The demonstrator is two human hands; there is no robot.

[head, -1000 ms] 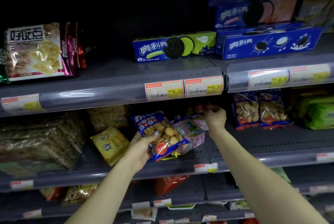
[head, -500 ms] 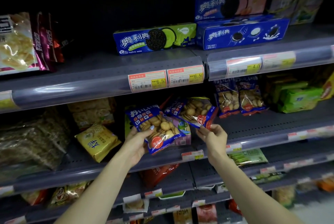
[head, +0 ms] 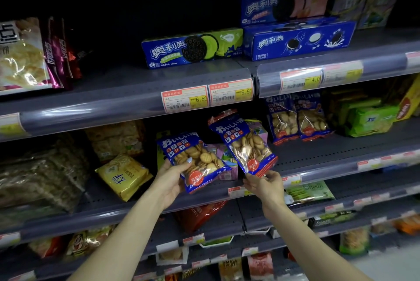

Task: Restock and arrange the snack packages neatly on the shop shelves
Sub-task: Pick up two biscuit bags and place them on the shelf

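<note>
My left hand (head: 171, 180) grips a blue bag of small round biscuits (head: 195, 160) by its lower left edge, in front of the middle shelf (head: 322, 155). My right hand (head: 264, 186) pinches the bottom corner of a second, matching blue biscuit bag (head: 244, 144), tilted and held just right of the first. Two more of the same bags (head: 297, 119) stand upright on the middle shelf to the right. A pink-and-purple pack (head: 223, 158) sits behind the two held bags, mostly hidden.
Blue Oreo boxes (head: 193, 48) lie on the top shelf (head: 113, 99), with cracker bags (head: 22, 53) at far left. Yellow packs (head: 123, 176) and brownish bags (head: 38, 176) fill the middle shelf's left; green packs (head: 368, 119) stand at right. Lower shelves hold assorted snacks.
My right hand pulled a second blue biscuit bag out from the back of the middle shelf and now holds it upright beside the first. The view shifted slightly to the right.
</note>
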